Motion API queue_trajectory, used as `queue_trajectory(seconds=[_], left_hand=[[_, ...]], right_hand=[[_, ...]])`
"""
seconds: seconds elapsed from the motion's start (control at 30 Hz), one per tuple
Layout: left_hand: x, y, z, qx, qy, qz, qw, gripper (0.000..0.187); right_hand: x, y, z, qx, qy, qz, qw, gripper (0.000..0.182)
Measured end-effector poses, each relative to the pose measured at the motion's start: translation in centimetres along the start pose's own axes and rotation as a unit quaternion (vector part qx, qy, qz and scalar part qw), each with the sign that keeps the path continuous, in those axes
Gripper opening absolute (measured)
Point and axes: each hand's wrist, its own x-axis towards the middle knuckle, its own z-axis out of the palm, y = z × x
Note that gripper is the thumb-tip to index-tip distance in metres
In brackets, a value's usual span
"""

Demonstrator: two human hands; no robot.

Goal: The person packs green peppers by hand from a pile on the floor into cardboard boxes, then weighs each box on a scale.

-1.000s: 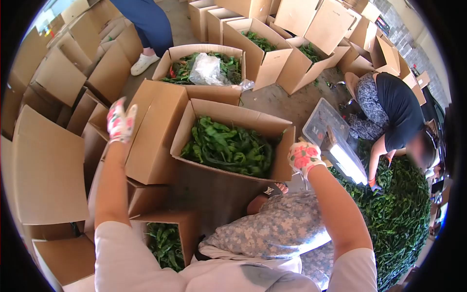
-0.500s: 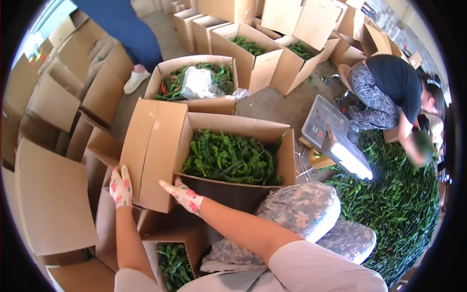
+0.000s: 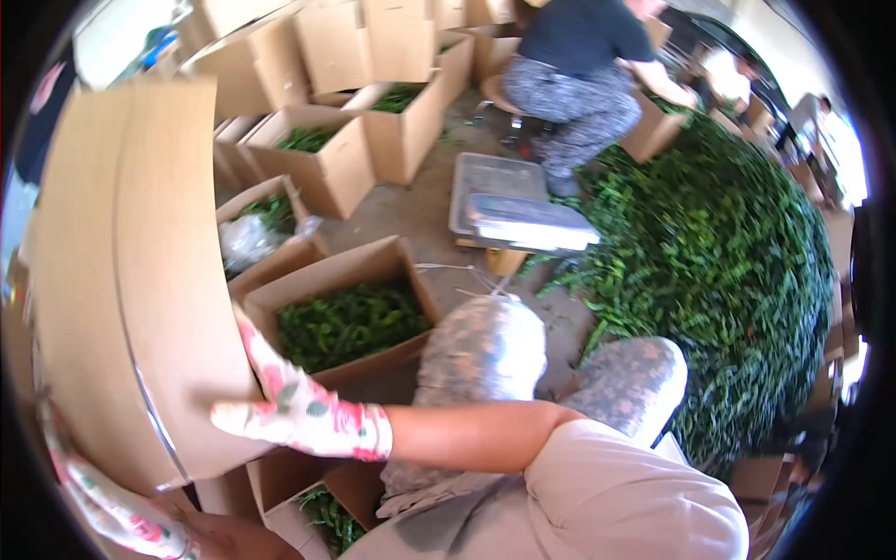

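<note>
A brown cardboard box (image 3: 154, 280) with a lengthwise seam stands large and close at the left, held between my two hands. My right hand (image 3: 308, 403), in a white floral glove, presses along the box's right side with its thumb on the near face. At the lower left, my left hand (image 3: 117, 509), in a matching glove, is against the box's left edge; part of it is blurred at the rim of the view. Just right of the held box sits an open carton (image 3: 401, 350) filled with green peppers (image 3: 350, 322).
A big heap of green peppers (image 3: 709, 280) covers the floor at right. A platform scale (image 3: 499, 187) stands ahead. A crouching person (image 3: 583, 84) works beyond it. Several open cartons (image 3: 322, 168) line the back left. Another carton of peppers (image 3: 331, 518) is below my arm.
The cardboard box has come up and nearer, with both hands still on it. My view has swung right, so the scale, heap and crouching person appear further left.
</note>
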Motion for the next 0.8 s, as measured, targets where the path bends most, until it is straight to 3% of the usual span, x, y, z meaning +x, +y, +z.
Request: queue_trajectory(seconds=[0.03, 0.07, 0.1, 0.13, 0.17, 0.23, 0.3, 0.4, 0.43, 0.5, 0.57, 0.63, 0.7, 0.73, 0.77, 0.8], left_hand=[[-0.5, 3.5, 1.9, -0.060, 0.025, 0.005, 0.998, 0.041], [0.8, 2.9, 1.8, -0.050, -0.008, 0.071, 0.996, 0.050], [0.9, 4.0, 3.0, -0.070, -0.013, 0.075, 0.995, 0.050], [1.2, 5.8, 4.8, -0.186, -0.159, 0.221, 0.944, 0.053], [1.5, 7.6, 6.7, -0.291, -0.293, 0.358, 0.838, 0.055], [-1.6, 11.5, 10.3, -0.282, -0.219, 0.255, 0.899, 0.060], [-3.0, 15.6, 16.0, -0.286, -0.209, 0.250, 0.901, 0.080], [-6.6, 20.1, 25.2, -0.208, -0.198, 0.329, 0.899, 0.106], [-7.7, 21.7, 26.0, -0.304, -0.252, 0.321, 0.861, 0.106], [-9.4, 23.5, 28.4, -0.329, -0.276, 0.262, 0.865, 0.088], [-10.1, 25.4, 28.5, -0.538, -0.471, 0.149, 0.682, 0.077], [-12.6, 26.5, 29.6, -0.563, -0.458, 0.133, 0.675, 0.067], [-13.4, 25.8, 28.3, -0.327, -0.327, 0.382, 0.800, 0.050], [-15.0, 25.5, 27.9, -0.338, -0.305, 0.400, 0.795, 0.044], [-16.9, 25.4, 28.0, -0.345, -0.286, 0.419, 0.790, 0.038], [-19.3, 25.8, 28.2, -0.332, -0.295, 0.415, 0.794, 0.038]], right_hand=[[0.0, -2.2, -1.4, -0.019, 0.007, -0.046, 0.999, 0.099], [-0.5, -4.2, -3.2, -0.060, 0.053, -0.104, 0.991, 0.096], [-1.1, -6.6, -5.4, -0.029, 0.100, -0.097, 0.990, 0.089], [-2.0, -9.4, -7.7, 0.013, 0.149, -0.095, 0.984, 0.068], [-3.0, -13.0, -10.5, 0.097, 0.213, -0.080, 0.969, 0.047], [-6.3, -19.0, -15.9, 0.189, 0.300, -0.114, 0.928, 0.015], [-10.4, -23.2, -21.5, 0.189, 0.335, -0.173, 0.907, 0.016], [-18.9, -26.1, -28.1, 0.153, 0.392, -0.226, 0.878, 0.017], [-21.6, -26.7, -29.6, 0.138, 0.417, -0.236, 0.867, 0.017], [-27.5, -27.7, -33.0, 0.107, 0.478, -0.253, 0.834, 0.018], [-35.0, -29.1, -35.4, 0.064, 0.543, -0.273, 0.792, 0.019], [-44.5, -31.9, -37.0, 0.001, 0.602, -0.297, 0.741, 0.019], [-55.4, -36.6, -35.4, -0.109, 0.606, -0.338, 0.712, 0.020], [-61.3, -39.9, -32.0, -0.205, 0.568, -0.382, 0.700, 0.021], [-64.0, -42.8, -27.7, -0.309, 0.528, -0.412, 0.675, 0.021], [-58.3, -43.8, -22.4, -0.413, 0.550, -0.421, 0.591, 0.029]])
